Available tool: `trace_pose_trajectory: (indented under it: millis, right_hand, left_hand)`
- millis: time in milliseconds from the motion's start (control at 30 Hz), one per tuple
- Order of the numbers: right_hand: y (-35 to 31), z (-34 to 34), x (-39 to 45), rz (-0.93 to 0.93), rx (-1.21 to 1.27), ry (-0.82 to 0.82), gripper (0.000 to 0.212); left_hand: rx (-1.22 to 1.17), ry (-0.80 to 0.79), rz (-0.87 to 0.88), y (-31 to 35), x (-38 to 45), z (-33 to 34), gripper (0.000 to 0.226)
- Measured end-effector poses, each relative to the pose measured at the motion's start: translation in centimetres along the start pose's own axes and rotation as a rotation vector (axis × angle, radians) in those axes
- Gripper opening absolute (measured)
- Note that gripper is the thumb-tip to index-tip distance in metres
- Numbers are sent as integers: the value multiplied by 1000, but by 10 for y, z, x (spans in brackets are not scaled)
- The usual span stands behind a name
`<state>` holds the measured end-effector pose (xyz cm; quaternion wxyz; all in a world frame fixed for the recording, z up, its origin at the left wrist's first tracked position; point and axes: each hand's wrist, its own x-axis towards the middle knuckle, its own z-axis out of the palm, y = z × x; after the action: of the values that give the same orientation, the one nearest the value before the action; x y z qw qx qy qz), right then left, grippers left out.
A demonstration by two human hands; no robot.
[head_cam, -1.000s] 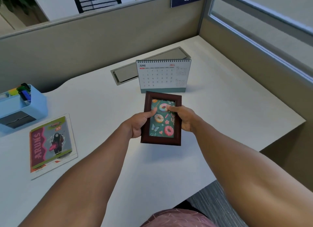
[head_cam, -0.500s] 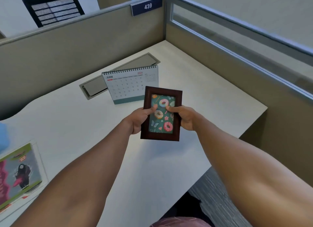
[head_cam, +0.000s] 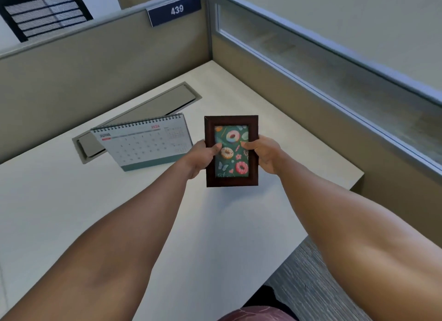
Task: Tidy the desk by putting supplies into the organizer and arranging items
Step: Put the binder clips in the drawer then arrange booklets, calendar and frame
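My left hand (head_cam: 199,156) and right hand (head_cam: 264,154) pinch the frame (head_cam: 231,151) between them, upright, long axis vertical, picture facing me.

A dark blue plate (head_cam: 174,9) on the top rail of the back partition reads "439" in white. On the desk near its back edge, the spiral-bound desk calendar (head_cam: 143,143) shows "JUNE" at its top left corner and a red "2026"; its date numbers are blurred.

White desk (head_cam: 71,201), desk calendar (head_cam: 146,143) standing by grey cable tray (head_cam: 153,107)
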<state>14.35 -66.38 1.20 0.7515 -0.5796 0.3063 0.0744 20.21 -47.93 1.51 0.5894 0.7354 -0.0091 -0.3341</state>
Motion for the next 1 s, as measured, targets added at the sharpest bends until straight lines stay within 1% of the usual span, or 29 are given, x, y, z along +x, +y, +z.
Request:
trace_pose_trajectory:
  millis: [167,300,400,467,733,900,1000]
  right_hand:
    - [-18,-14,32,-68,-110,23,31]
    - [-26,-17,51,-108,-186,21,33]
    - [-31,-18,62,-121,-214,13,32]
    - [-35,-18,68,-138,-218,6,35]
    - [-52,-8,91,-237,-237,21,32]
    - [-54,-8,102,-224,-236,19,30]
    - [-51,-12,107,-186,-293,11,33]
  left_hand:
    - [-31,151,62,10,33,14,30]
    - [-37,293,89,11,50,17,17]
    - [-17,353,110,12,58,17,13]
    - [-1,388,131,12,64,16,12]
    - [-21,470,145,24,85,14,10]
    - [-36,467,152,28,95,12,13]
    - [-28,468,144,25,99,11,14]
